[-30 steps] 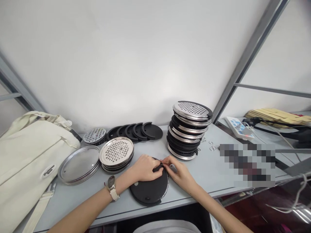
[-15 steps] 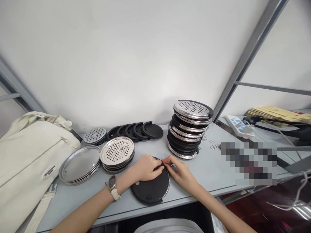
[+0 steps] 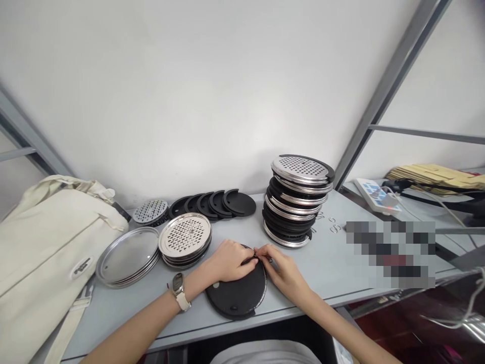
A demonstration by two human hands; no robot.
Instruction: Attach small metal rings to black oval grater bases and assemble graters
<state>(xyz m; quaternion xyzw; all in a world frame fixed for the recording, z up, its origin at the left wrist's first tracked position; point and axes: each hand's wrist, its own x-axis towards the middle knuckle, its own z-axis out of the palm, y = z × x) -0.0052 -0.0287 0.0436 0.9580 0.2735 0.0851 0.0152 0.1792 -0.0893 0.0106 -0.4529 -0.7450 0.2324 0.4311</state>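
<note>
A black round disc (image 3: 237,296) lies in front of me near the table's front edge, a thin shiny rim along its right side. My left hand (image 3: 234,260) rests over its far part, thumb and fingers closed on the edge. Against that same far edge, the fingertips of my right hand (image 3: 279,268) are pinched together, almost touching my left fingers. A bit of thin metal, apparently a small ring (image 3: 270,260), peeks out by the right fingers, which mostly hide it. Similar loose metal rings (image 3: 335,229) lie on the table to the right.
Left of my hands stand stacks of perforated metal discs (image 3: 185,235) and plain metal plates (image 3: 129,255). Black discs (image 3: 240,203) overlap along the wall. A tall stack of assembled discs (image 3: 299,202) leans at the back right. A cream bag (image 3: 56,253) occupies the left side.
Both hands keep nearly the same hold at the disc's far edge. The whole view has shifted slightly, with things appearing a little further right.
</note>
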